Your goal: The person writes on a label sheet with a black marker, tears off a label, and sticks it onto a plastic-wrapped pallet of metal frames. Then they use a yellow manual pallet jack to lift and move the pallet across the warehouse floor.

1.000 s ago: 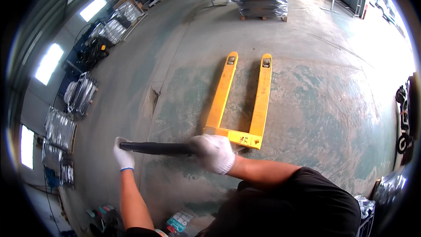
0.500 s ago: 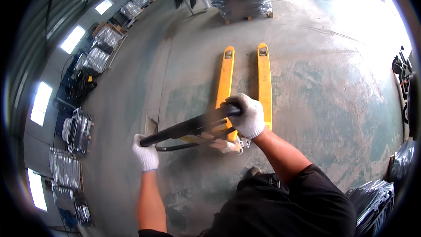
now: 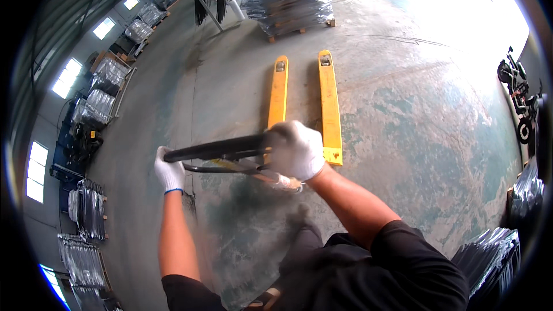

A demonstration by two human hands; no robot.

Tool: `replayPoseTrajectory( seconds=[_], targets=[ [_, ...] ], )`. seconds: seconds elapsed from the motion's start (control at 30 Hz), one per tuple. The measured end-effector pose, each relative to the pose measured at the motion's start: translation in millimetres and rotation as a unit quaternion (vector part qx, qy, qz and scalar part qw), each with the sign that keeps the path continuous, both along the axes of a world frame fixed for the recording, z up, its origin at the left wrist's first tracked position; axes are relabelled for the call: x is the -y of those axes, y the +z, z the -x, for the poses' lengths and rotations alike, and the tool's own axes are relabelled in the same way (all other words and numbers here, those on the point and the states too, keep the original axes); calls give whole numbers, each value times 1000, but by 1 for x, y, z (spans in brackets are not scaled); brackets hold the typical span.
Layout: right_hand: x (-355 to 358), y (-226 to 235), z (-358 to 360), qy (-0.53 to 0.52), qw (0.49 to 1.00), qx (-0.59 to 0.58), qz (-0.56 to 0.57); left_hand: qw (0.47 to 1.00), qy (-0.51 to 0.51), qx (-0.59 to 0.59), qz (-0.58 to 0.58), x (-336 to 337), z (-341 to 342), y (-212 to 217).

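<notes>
A yellow pallet jack [image 3: 330, 109] stands on the floor in front of me, its two bare forks pointing away. Its black handle [image 3: 222, 148] slants across the view between my hands. My left hand [image 3: 169, 170], in a white knit glove, is closed round the left end of the handle. The right end is in the grip of my right hand [image 3: 296, 151], gloved the same way and smeared by motion. Between them, the handle's lower bar and the steering head below it partly hide the base of the forks.
Beyond the forks, a wrapped stack [image 3: 291, 3] sits on a wooden pallet beside a rack with black strips [image 3: 210, 3]. Wrapped bundles [image 3: 86, 207] line the left wall. A motorbike [image 3: 518, 95] stands at the right, with more wrapped bundles [image 3: 489, 262] at the lower right.
Both hands and the handle have shifted left and the handle lies more level. The wrapped stack and forks appear farther left in view. One of my feet has stepped forward.
</notes>
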State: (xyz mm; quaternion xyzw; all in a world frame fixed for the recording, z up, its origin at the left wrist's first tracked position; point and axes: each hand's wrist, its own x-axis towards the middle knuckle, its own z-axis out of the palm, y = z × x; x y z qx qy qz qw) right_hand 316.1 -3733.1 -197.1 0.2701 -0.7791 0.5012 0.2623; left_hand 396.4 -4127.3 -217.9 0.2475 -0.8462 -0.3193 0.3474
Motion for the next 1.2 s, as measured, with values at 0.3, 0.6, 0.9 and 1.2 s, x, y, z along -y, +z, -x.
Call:
replayPoseTrajectory(
  seconds=[0.3,0.6,0.9,1.2],
  targets=[
    [42,-4,131,-93,995,0,22,998,-42,29,46,30,164,-4],
    [74,-29,244,-104,995,0,12,992,-130,10,-1,86,381,-40],
    [29,-51,404,-88,996,2,-5,849,-206,-141,-465,44,567,-65],
    [-8,-50,594,-149,988,-39,18,979,-184,-47,-71,-3,756,-60]
  ],
)
